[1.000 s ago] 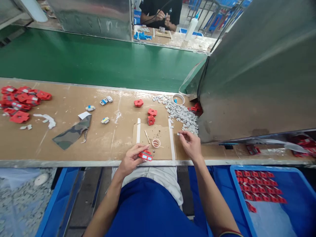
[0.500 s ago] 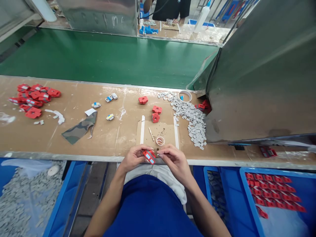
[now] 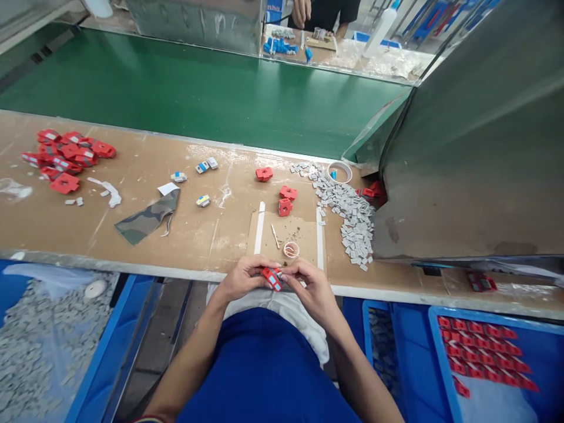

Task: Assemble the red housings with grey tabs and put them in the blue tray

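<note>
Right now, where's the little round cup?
In the head view, the cup sits slightly right of centre on the table, between two white strips, just beyond the right hand.

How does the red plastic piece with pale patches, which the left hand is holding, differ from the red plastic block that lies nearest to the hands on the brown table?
The red plastic piece with pale patches sits in the left hand, the right hand at its side, while the red plastic block lies on the brown table. The piece shows pale patches to the camera; the block shows a dark opening. Both are mainly red.
</note>
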Demonstrator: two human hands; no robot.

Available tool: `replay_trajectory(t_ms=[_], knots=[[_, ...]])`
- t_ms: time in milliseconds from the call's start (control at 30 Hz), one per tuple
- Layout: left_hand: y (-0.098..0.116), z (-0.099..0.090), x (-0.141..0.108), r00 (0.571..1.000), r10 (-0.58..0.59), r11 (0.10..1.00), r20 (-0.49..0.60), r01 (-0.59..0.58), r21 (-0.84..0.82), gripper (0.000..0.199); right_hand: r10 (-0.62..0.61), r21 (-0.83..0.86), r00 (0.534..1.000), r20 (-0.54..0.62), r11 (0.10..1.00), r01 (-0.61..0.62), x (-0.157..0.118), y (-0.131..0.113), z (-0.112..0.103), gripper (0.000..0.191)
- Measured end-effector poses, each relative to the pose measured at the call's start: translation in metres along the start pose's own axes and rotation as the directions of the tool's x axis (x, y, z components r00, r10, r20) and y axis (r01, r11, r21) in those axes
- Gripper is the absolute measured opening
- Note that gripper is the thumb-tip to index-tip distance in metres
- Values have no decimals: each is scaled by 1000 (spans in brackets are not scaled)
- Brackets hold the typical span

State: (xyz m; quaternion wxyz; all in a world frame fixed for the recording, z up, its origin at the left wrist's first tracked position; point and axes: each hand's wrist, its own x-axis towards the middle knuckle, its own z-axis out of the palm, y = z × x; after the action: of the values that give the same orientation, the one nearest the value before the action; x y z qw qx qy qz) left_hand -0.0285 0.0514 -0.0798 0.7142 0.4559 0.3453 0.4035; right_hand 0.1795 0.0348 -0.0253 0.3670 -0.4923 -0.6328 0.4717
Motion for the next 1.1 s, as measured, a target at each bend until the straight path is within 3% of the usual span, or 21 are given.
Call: replay_trajectory(t_ms=[200, 433, 800, 1100], knots=[[3, -1, 1, 999, 29, 994, 23, -31, 105, 43, 0, -108, 992, 123, 994, 13, 2, -7, -8, 18], [3, 2, 1, 998, 61, 994, -4, -61, 88, 44, 5, -109, 998, 62, 994, 1, -2, -12, -5, 13], [6, 1, 1, 998, 51, 993, 25, -54, 101, 42, 58, -98, 995, 78, 994, -50, -4, -14, -5, 18], [5, -5, 1, 992, 107, 961, 63, -119, 250, 45, -17, -279, 1000, -20, 960, 11, -15, -21, 12, 22]])
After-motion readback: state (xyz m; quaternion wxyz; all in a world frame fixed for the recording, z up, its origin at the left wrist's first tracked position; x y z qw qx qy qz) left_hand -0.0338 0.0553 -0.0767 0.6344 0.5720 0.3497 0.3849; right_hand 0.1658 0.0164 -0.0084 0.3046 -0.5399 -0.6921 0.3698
